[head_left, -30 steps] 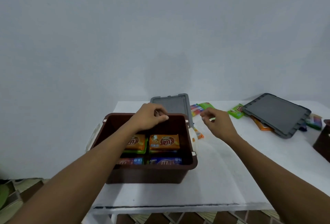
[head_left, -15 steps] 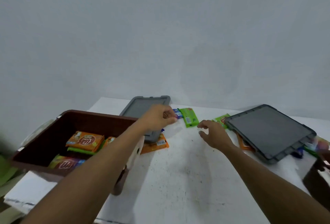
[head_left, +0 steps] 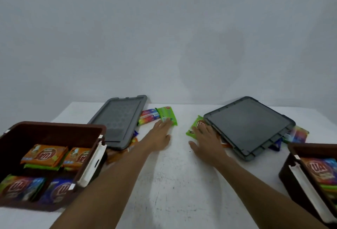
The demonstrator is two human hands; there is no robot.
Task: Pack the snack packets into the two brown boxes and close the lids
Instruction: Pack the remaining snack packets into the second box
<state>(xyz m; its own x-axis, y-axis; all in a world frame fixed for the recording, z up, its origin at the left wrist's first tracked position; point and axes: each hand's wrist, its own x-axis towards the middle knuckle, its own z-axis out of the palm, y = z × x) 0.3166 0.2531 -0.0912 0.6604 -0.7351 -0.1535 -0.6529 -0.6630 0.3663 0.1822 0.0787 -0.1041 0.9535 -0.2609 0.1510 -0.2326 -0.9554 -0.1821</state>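
Observation:
A brown box (head_left: 54, 128) at the left holds several orange, blue and multicoloured snack packets. A second brown box (head_left: 291, 170) at the right edge also holds packets. My left hand (head_left: 160, 135) reaches flat across the white table, fingertips touching a green packet (head_left: 166, 117) beside a rainbow packet (head_left: 147, 117). My right hand (head_left: 206, 141) lies with straight fingers on another green packet (head_left: 193, 128) that is partly tucked under the right grey lid (head_left: 249, 126).
The left grey lid (head_left: 120, 119) lies behind the left box, with packets half hidden under it. More packets (head_left: 299, 134) stick out from behind the right lid. The white table (head_left: 175, 183) ends at a grey wall.
The view swung right, bringing the right box into sight. My left hand left the left box and moved forward onto the green packet. My right hand moved onto the other green packet.

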